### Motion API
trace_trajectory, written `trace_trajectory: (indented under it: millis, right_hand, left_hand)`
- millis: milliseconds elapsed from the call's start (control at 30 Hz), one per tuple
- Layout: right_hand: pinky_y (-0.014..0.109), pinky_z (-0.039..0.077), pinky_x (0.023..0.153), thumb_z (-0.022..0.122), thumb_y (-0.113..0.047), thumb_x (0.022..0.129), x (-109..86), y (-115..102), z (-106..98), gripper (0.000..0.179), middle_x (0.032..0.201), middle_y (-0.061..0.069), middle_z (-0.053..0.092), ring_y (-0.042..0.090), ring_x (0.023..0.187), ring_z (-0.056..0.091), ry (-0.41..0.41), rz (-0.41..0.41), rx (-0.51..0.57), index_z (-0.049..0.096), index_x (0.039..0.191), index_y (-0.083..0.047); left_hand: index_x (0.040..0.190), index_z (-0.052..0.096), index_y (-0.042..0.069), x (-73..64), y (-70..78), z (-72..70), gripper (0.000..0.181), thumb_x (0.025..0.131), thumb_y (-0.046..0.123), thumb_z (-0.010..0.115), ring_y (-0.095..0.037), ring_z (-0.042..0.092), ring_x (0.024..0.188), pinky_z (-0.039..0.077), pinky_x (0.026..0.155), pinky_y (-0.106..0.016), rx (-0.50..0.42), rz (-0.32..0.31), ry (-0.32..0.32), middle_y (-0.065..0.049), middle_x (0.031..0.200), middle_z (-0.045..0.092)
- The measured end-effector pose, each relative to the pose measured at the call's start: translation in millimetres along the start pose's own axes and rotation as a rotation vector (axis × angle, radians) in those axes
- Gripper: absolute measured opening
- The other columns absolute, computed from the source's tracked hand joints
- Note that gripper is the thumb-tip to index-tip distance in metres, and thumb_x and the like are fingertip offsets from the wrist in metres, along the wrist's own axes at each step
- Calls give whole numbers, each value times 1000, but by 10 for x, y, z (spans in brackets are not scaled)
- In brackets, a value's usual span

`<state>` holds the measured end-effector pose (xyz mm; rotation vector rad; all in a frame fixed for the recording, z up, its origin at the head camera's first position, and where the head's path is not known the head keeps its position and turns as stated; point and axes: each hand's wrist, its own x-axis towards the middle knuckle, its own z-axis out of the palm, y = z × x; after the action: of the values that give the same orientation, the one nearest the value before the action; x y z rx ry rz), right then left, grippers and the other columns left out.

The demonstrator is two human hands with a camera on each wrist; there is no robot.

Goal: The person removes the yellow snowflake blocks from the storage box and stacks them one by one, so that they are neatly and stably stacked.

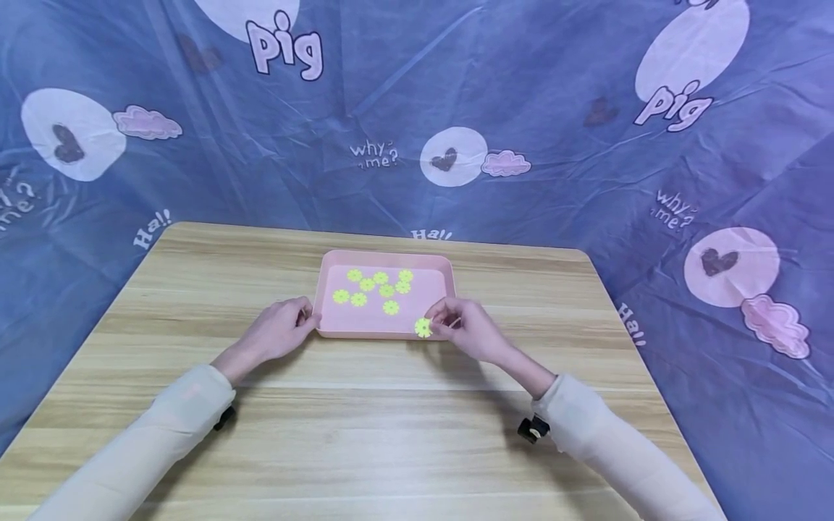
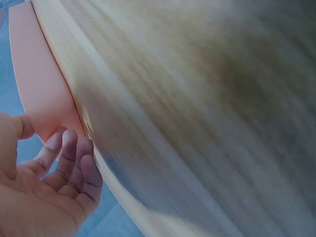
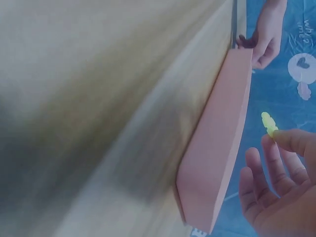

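A shallow pink tray [image 1: 365,322] stands on the wooden table, with several flat yellow-green flower pieces [image 1: 387,291] scattered inside it. At its near left corner my left hand [image 1: 283,329] pinches the rim; the left wrist view shows the thumb on the edge and a fingertip against the outer wall [image 2: 44,64]. My right hand [image 1: 474,334] holds one yellow-green flower piece [image 3: 268,123] between thumb and index finger. That piece is above the tray's near right edge, apart from it, and its other fingers are loosely bent.
The wood-grain table [image 1: 378,427] reaches out on all sides of the tray. A blue printed cloth [image 1: 391,87] hangs behind the table and along both sides. A small black device [image 1: 534,429] sits at the right wrist, another [image 1: 225,418] at the left.
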<state>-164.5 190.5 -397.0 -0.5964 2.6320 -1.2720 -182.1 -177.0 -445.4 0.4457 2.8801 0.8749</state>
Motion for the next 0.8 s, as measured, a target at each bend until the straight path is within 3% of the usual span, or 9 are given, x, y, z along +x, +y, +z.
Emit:
trace_trajectory:
  millis: [367,633,800]
  right_hand:
    - [21,52,74,72,-1,93,-188,69,202,16,96,19,74,13,80,62,-38,65,158,70,109,2]
    - [23,54,69,69,0,95,-293,71,387,20,100,21,73,24,82,66,-112,154,279,67,114,4]
    - [21,53,66,70,1,94,-309,102,496,19,98,18,73,17,79,65,-140,195,307,68,112,5]
  left_hand:
    - [109,68,6,19,-17,-1,20,104,25,63,-17,63,81,49,77,-34,-80,-41,45,-6,91,71]
    - [115,67,3,30,-41,26,26,103,25,64,-21,67,88,51,84,-37,-156,-83,79,-11,99,73]
    - [118,66,2,33,-52,47,28,103,25,64,-21,68,86,50,83,-35,-207,-106,80,-13,101,73]
